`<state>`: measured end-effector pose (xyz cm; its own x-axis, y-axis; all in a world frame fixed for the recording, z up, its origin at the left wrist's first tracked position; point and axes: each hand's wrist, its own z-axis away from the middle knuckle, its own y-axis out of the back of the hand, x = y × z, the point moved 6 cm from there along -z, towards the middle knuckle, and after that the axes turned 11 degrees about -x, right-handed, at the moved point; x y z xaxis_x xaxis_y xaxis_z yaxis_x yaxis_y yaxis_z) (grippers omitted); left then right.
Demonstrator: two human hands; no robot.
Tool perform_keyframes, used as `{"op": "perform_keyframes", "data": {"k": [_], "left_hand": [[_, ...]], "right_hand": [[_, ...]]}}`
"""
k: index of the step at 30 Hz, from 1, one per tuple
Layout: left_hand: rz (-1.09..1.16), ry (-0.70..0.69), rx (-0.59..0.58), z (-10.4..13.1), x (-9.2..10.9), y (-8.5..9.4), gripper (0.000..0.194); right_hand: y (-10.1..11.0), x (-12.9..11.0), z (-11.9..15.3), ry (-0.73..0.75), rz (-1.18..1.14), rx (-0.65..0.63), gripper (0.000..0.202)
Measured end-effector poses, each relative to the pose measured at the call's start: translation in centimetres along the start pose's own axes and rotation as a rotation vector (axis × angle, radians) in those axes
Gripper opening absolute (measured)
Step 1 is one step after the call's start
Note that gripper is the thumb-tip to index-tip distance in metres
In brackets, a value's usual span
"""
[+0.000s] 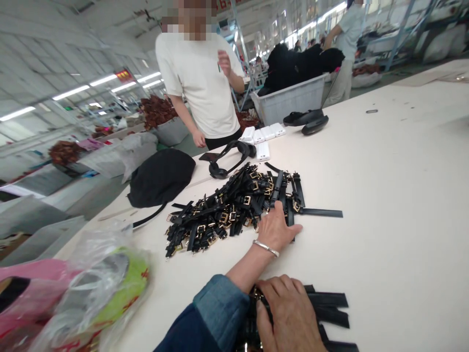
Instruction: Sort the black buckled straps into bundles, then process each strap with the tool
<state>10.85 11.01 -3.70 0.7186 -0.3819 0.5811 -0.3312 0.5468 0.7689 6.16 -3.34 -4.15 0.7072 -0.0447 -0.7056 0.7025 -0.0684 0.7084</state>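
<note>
A tangled pile of black buckle straps (234,205) with gold-coloured buckles lies on the white table. My left hand (276,227), with a silver bangle at the wrist, reaches to the right side of this pile. Its thumb sticks out to the right, and its fingertips touch the straps, partly hidden behind the hand. Close to me, my right hand (291,313) is curled over a bunch of black straps (331,308), pressing it against the table. Strap ends poke out to the right of that hand, while part of the bunch is hidden beneath it.
Beyond the pile are a black headband device (229,161), several white boxes (263,151) and another black device (308,120). A black cap (163,178) and plastic bags (110,288) are to the left. A person in a white shirt (205,83) stands across the table (395,205).
</note>
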Motion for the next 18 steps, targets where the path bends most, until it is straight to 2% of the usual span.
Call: {"op": "perform_keyframes", "data": {"k": [4,7,10,14,16,18], "left_hand": [[-0.022,0.040,0.059,0.3,-1.2,0.4,0.043],[0.047,0.025,0.029,1.6,-2.9,1.9,0.030],[0.150,-0.002,-0.013,4.1,-3.6,4.0,0.020],[0.267,-0.031,-0.033,8.6,-3.0,7.5,0.013],[0.204,-0.057,0.016,10.6,-2.2,9.4,0.014],[0.027,-0.092,0.102,12.1,-1.0,10.8,0.021]], "right_hand": [[-0.3,0.1,-0.1,0.006,-0.020,0.008,0.024],[-0.3,0.1,-0.1,0.009,-0.036,0.016,0.025],[-0.1,0.1,0.0,0.011,-0.041,0.029,0.026],[0.0,0.0,0.2,0.015,-0.040,0.015,0.023],[0.0,0.0,0.2,0.020,-0.039,0.004,0.024],[0.0,0.0,0.2,0.024,-0.041,-0.004,0.025]]}}
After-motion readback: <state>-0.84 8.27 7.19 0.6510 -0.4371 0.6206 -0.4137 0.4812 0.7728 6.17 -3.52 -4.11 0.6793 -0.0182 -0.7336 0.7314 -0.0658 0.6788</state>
